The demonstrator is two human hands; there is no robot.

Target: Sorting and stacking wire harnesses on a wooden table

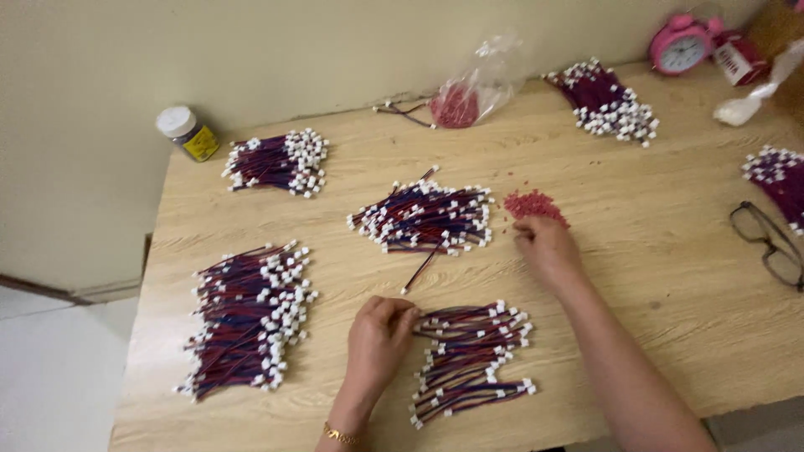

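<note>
**Hands Among Piles of Little Wires**

The left hand (381, 333) was closest. Its fingers were pinched shut on the end of a thin wire, right at the edge of the near wire bundle (473, 360). That pile lay close so the hand could reach it easily.

The right hand (546, 247) reached farther out. Its fingertips touched the small heap of red bits (534, 205). It looked half curled, but I could not tell if it held anything.

Between the hands lay the middle wire pile (425, 218). A big stack (247, 322) sat to the left, sorted apart.

Farther back stood a small jar with a white lid and yellow label (188, 132). A clear plastic bag (477, 84) held more red bits. A pink round clock (680, 46) stood by the wall. Glasses (770, 243) rested at the right edge.
</note>
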